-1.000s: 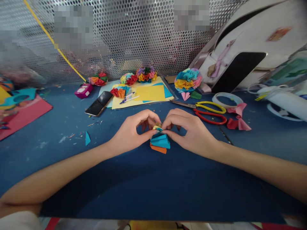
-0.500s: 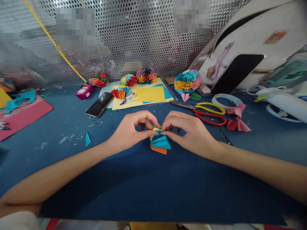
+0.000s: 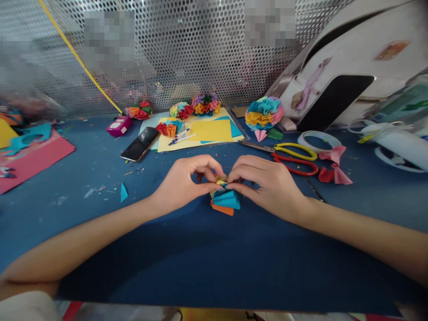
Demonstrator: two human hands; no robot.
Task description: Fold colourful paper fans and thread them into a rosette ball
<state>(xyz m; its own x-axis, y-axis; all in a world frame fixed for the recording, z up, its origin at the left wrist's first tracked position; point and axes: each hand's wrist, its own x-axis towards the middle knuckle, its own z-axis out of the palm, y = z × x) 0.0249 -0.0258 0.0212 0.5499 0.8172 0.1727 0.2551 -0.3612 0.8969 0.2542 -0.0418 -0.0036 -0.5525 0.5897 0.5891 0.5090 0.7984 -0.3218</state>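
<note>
Both hands meet above the blue table, pinching a small bundle of folded paper (image 3: 226, 199). Its blue and orange pleats hang below the fingertips, and a bit of yellow shows between them. My left hand (image 3: 190, 180) grips the bundle's top from the left with thumb and forefinger. From the right, my right hand (image 3: 264, 185) holds the same spot, its fingers curled and thumb pressed in. The exact pinch point is partly hidden by the fingertips.
Scissors (image 3: 294, 151), a tape roll (image 3: 334, 141) and a pink bow (image 3: 334, 166) lie right. Behind are a yellow sheet (image 3: 210, 130), pens, a phone (image 3: 140, 143) and several ruffled paper flowers. A white backpack (image 3: 354, 49) stands back right, red paper (image 3: 36, 160) left.
The view has shifted slightly, so the objects on the table appear a little further right. Both hands keep their pinch on the bundle, with only slight finger movement.
</note>
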